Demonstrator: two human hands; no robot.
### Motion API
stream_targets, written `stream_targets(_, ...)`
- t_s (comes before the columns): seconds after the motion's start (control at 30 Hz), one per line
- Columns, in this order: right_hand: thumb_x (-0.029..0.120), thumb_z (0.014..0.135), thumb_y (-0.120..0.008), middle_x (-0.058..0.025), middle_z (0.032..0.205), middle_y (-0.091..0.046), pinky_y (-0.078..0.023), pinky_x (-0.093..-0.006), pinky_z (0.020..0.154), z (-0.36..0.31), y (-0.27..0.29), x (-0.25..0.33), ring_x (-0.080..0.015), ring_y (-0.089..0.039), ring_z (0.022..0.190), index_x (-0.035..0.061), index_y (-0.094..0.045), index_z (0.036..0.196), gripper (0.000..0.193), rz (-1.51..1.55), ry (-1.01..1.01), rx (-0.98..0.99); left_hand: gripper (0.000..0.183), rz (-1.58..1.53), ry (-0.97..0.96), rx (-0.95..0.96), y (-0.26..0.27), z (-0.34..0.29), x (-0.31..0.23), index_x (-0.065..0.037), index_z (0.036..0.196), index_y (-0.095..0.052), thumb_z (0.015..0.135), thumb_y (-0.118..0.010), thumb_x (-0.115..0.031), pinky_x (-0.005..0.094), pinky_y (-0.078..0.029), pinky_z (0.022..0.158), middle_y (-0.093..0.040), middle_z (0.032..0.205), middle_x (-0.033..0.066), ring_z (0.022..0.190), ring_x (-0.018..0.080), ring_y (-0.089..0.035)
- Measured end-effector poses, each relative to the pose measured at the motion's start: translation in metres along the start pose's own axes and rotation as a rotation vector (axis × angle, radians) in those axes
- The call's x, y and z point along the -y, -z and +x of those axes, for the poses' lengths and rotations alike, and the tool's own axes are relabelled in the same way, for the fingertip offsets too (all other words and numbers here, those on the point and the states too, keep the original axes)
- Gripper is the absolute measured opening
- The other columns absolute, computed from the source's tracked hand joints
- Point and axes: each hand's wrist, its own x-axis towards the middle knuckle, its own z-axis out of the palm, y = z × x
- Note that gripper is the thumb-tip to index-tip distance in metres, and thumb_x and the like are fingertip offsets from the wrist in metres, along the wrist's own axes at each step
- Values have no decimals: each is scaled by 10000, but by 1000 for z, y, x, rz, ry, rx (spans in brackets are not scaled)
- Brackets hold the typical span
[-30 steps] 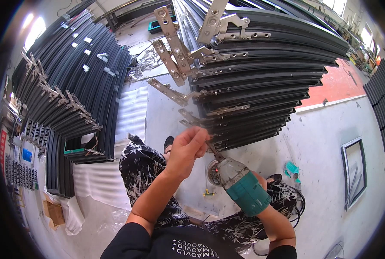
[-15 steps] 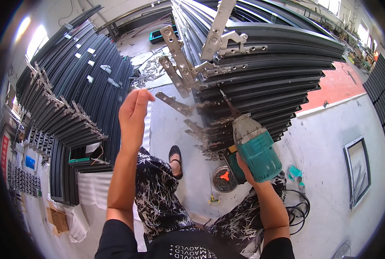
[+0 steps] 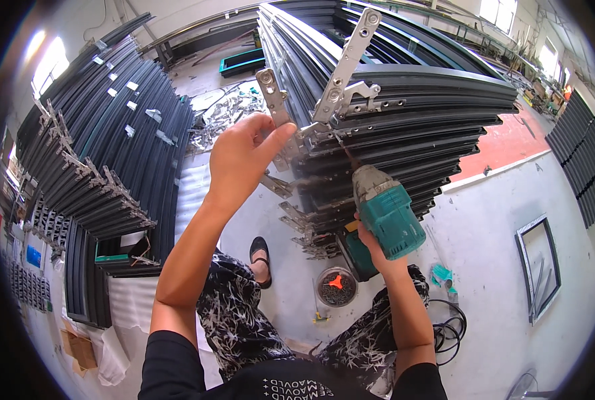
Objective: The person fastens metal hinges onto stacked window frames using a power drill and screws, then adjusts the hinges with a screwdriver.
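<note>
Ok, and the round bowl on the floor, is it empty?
No, the bowl has things in it: many small dark pieces and an orange three-armed piece. How deep they lie, I cannot tell.

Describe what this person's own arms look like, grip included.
Short black sleeves end above the elbows, and both forearms are bare down to the wrists. The left grip and right grip are ungloved human hands.
</note>
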Motion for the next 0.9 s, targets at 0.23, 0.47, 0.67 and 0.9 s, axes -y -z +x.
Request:
stream_targets(0.23,14,802,-635,-66,955,-672,-495,-279,703,6,1,11,-144,-626,844,23,-629,1068,266,-21,13,15,417,-77,54,170,-25,-11,21,-4,858,-607,879,-596,-420,357,-429,569,-621,673,115,600,241,-583)
stream_targets(0.47,42,790,-653,-81,942,-674,-500,-315,696,19,2,22,-191,-639,816,21,-635,1023,234,179,-62,-27,520,-194,196,142,-45,-7,25,-9,854,-603,882,-541,-525,361,-443,647,-587,666,92,664,251,-580)
stream_targets(0.67,139,726,-717,-107,891,-651,-483,-389,746,23,-2,43,-324,-611,823,39,-640,909,222,-45,64,-35,520,-229,206,15,-57,-14,34,-58,946,-641,888,-510,-557,375,-450,671,-622,711,92,694,254,-602)
stream_targets(0.9,146,723,-721,-83,903,-655,-444,-414,820,19,-4,27,-308,-594,838,94,-657,918,211,-65,24,6,499,-338,188,-88,-71,-19,31,-51,959,-638,902,-524,-533,337,-439,647,-616,707,75,659,220,-572)
